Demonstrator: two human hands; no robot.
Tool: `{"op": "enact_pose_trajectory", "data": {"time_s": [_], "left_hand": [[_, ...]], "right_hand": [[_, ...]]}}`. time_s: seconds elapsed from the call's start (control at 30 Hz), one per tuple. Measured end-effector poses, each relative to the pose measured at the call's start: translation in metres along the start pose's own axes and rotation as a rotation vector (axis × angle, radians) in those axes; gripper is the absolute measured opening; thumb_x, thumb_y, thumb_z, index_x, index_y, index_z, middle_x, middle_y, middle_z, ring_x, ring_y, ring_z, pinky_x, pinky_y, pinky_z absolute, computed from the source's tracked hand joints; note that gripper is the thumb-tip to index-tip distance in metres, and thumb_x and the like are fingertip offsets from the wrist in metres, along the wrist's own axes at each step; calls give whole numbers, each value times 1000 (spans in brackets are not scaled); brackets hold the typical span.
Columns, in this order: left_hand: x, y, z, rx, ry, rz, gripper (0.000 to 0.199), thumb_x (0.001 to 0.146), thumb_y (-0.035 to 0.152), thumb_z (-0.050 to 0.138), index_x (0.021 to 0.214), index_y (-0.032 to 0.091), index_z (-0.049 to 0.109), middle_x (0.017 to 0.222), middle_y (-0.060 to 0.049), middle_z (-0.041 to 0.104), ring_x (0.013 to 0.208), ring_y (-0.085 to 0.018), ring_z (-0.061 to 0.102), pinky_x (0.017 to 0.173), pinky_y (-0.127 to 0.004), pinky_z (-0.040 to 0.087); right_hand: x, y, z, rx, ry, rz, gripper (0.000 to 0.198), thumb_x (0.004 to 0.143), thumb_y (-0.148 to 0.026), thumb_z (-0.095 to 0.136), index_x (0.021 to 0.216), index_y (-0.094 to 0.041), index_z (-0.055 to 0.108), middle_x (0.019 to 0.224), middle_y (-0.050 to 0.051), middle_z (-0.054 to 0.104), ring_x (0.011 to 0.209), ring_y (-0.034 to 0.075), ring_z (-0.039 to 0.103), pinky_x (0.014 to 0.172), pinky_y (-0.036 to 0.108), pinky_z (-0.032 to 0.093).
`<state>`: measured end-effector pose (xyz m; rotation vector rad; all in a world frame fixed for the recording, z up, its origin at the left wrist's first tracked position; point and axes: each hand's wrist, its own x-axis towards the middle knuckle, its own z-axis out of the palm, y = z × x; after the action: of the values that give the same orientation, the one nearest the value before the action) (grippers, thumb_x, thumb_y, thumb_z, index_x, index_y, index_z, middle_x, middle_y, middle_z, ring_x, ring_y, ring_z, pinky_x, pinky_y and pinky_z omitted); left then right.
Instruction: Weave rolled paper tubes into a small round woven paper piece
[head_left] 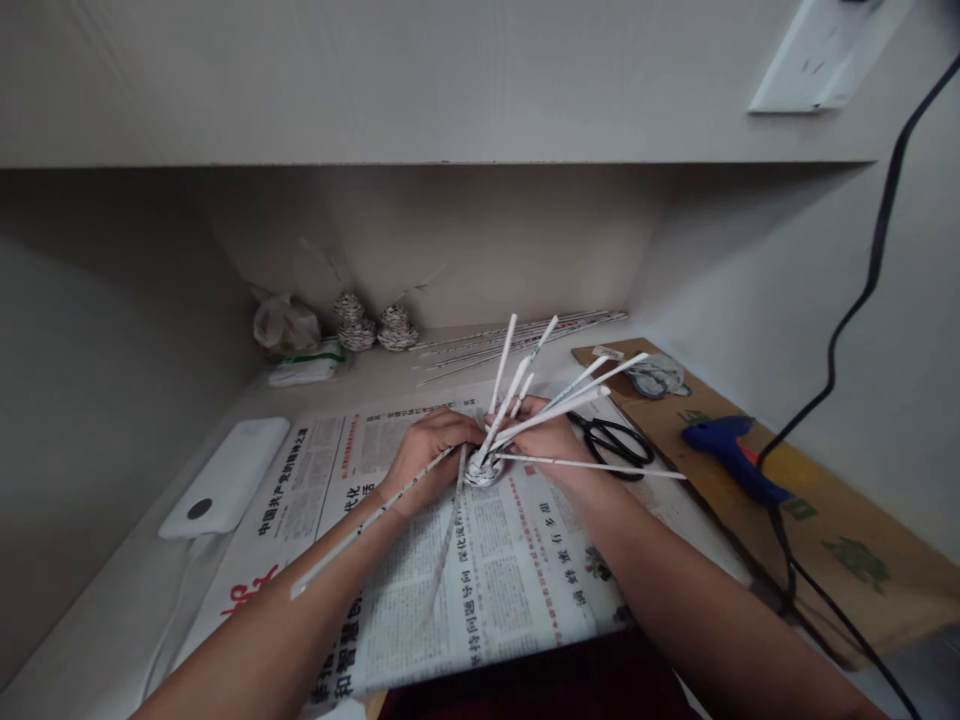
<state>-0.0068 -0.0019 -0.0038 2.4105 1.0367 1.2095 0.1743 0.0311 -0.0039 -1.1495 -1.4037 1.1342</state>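
Observation:
Between my two hands is a small woven base of rolled newspaper tubes (482, 471), held low over the newspaper sheet (480, 590). Several white paper tubes (555, 410) fan up and to the right from it. One long tube crosses my left forearm, and another points right, toward the black scissors (616, 444). My left hand (429, 455) closes its fingers on the left side of the weave. From the right and behind, my right hand (546, 432) grips it, its fingers partly hidden by the tubes.
A white power bank (225, 478) with a cable lies left. Finished woven gourd shapes (396, 328), a plastic bag (285, 325) and loose paper tubes (517, 340) sit at the back. At right, a blue glue gun (731, 455) rests on cardboard (847, 510), its black cord hanging. A shelf overhangs.

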Motion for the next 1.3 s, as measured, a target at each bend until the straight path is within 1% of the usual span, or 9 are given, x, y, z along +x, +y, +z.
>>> {"op": "enact_pose_trajectory", "data": {"time_s": [0.17,0.4,0.6,0.8,0.93,1.03,1.13,1.2,1.3], "left_hand": [[1,7,0,-17,-6,-34,29,96,30,51,89,23,79,89,-10,77,81,-20,68,79,-32,50],[-1,2,-1,-105,-24,-75,35,97,41,50,92,22,79,95,-13,77,86,-22,69,82,-33,52],[-1,7,-1,-129,-19,-78,29,95,33,53,86,22,78,90,-11,77,83,-21,69,81,-32,51],[-3,5,10,-100,120,-275,7,84,21,65,77,19,67,78,-4,72,73,-17,66,72,-27,49],[-3,4,15,-85,199,-390,12,78,21,69,73,19,59,72,0,66,66,-14,61,64,-23,47],[-1,4,14,-14,222,-427,12,75,22,73,74,19,62,71,0,67,67,-16,62,64,-25,47],[-1,1,11,59,231,-422,15,73,25,77,85,20,72,84,-4,73,81,-21,66,73,-29,49],[-1,-3,11,44,213,-398,21,73,26,78,93,21,76,91,-6,75,85,-22,67,77,-32,50],[-3,-8,13,-55,167,-355,11,77,24,74,87,21,77,86,-5,74,83,-22,67,78,-32,51]], "right_hand": [[-2,8,9,56,23,-17,15,64,-30,77,71,-18,70,66,2,70,60,18,66,60,30,55],[-3,10,8,-20,30,-81,8,70,-28,72,72,-20,70,67,1,71,62,17,66,62,30,54],[-2,3,9,-25,12,-52,1,68,-22,70,69,-21,70,65,0,71,61,17,66,62,30,54],[-6,-4,12,89,-14,-15,1,69,-21,67,70,-21,66,65,0,70,62,17,66,61,29,54],[-11,-12,10,134,-56,-31,1,70,-22,64,72,-22,64,67,0,70,62,16,66,60,27,55],[-13,-17,7,171,-91,-46,5,71,-25,66,73,-22,63,66,-1,69,60,16,65,58,28,55],[-14,-20,5,190,-128,-42,9,72,-28,68,76,-22,63,66,-1,68,60,16,66,59,28,55],[-15,-21,5,189,-150,-16,8,74,-29,66,76,-23,62,67,-1,69,60,16,66,60,28,55],[-16,-22,5,182,-156,-7,6,73,-27,66,75,-23,62,67,-1,69,62,16,66,61,29,56]]}}
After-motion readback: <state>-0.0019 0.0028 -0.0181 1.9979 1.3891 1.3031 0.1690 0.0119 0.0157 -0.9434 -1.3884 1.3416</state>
